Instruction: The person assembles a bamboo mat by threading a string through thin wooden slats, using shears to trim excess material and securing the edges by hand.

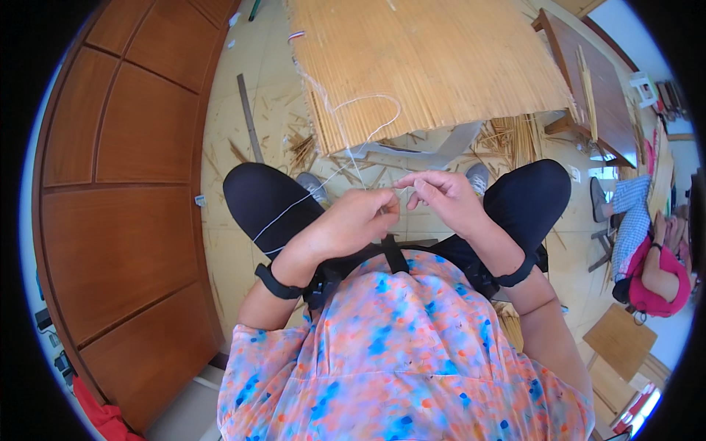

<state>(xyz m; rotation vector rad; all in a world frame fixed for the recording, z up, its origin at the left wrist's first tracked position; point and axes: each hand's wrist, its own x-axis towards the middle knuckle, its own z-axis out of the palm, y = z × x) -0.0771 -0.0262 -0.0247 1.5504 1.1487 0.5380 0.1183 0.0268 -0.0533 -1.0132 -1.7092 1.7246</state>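
A mat of thin straw-coloured sticks (434, 59) lies before me, its near edge just beyond my hands. White thread (297, 201) loops over the mat's near left corner, runs down to my hands and trails across my left thigh. My left hand (357, 220) is closed, thumb and fingers pinching the thread below that corner. Close beside it on the right, my right hand (447, 202) has its fingers bent and thumb drawn in. Whatever is between those fingertips is too small to make out.
Loose sticks (521, 140) and scraps litter the tiled floor under the mat. A long flat strip (248, 117) lies at left, near a brown wooden door (132, 228). At right are a wooden table (588, 81), a small stool (620, 342) and a seated person (654, 275).
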